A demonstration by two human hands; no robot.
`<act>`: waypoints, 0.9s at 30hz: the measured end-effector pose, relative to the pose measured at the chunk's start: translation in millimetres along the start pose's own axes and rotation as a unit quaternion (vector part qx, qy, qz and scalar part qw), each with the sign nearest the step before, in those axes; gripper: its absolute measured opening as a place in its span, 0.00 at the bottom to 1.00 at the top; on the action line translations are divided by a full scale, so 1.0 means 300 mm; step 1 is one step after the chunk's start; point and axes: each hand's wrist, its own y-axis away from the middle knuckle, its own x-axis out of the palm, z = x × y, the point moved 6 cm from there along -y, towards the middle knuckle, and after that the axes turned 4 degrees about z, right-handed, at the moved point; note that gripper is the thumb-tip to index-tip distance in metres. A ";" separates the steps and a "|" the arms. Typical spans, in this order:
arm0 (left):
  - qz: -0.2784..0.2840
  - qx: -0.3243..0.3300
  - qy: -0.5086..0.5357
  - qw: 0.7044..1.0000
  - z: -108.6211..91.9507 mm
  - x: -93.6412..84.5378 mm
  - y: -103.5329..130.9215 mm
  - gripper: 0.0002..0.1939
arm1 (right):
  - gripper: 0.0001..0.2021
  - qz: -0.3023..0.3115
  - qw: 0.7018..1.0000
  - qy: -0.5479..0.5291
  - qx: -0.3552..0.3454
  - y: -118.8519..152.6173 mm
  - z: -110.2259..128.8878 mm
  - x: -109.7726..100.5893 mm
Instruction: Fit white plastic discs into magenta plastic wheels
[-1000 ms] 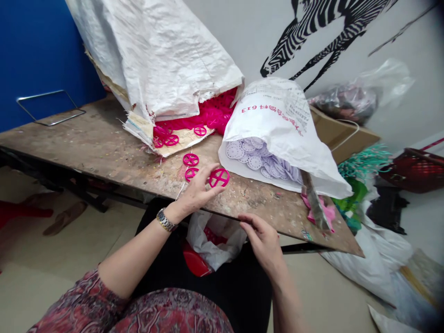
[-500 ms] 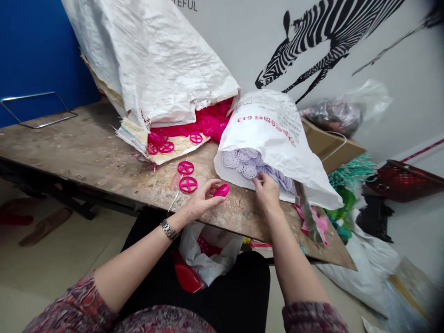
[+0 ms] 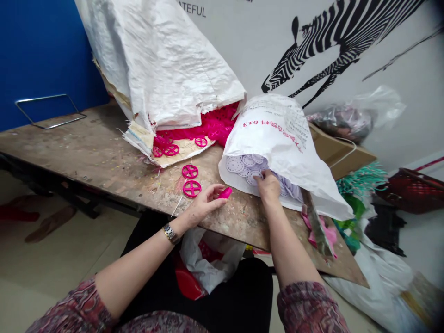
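My left hand (image 3: 205, 205) is closed around a bright pink plastic wheel (image 3: 225, 193), tilted nearly edge-on at the fingertips, just above the table's front edge. My right hand (image 3: 269, 187) reaches into the mouth of a white printed sack (image 3: 274, 125), its fingers pinched on a lilac plastic disc (image 3: 254, 179) with a pattern of small holes. More lilac discs (image 3: 236, 164) lie piled inside that sack. Two loose pink wheels (image 3: 192, 188) lie on the table to the left of my left hand.
A large torn white sack (image 3: 166, 69) spills pink wheels at the back left. On the worn table (image 3: 86, 148), a flat blade-like strip (image 3: 317, 226) and pink scraps (image 3: 326, 233) lie at right. A bag-lined red container (image 3: 185, 277) stands below the edge. Behind is a cardboard box (image 3: 329, 150).
The pink wheel in my left hand has turned from a slant to nearly edge-on. My right hand has pushed slightly further among the lilac discs. The whole view has shifted a little.
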 end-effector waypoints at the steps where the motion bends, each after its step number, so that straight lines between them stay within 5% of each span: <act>1: 0.000 -0.006 0.020 1.000 0.001 0.001 0.002 0.24 | 0.13 -0.006 1.000 -0.021 -0.006 0.013 0.002 -0.010; 9: 0.033 -0.044 0.143 0.988 -0.006 0.013 0.014 0.18 | 0.16 0.030 0.968 -0.239 -0.070 0.253 0.083 -0.080; 14: 0.096 -0.109 0.249 0.958 0.009 0.049 0.046 0.18 | 0.14 0.118 0.903 -0.409 -0.060 0.442 0.154 -0.092; 23: 0.164 -0.145 0.246 0.944 0.021 0.136 0.109 0.19 | 0.09 0.087 0.937 -0.329 -0.077 0.589 0.179 -0.110; 27: 0.184 -0.139 0.238 0.943 0.023 0.139 0.124 0.21 | 0.15 0.083 0.925 -0.365 -0.067 0.616 0.176 -0.098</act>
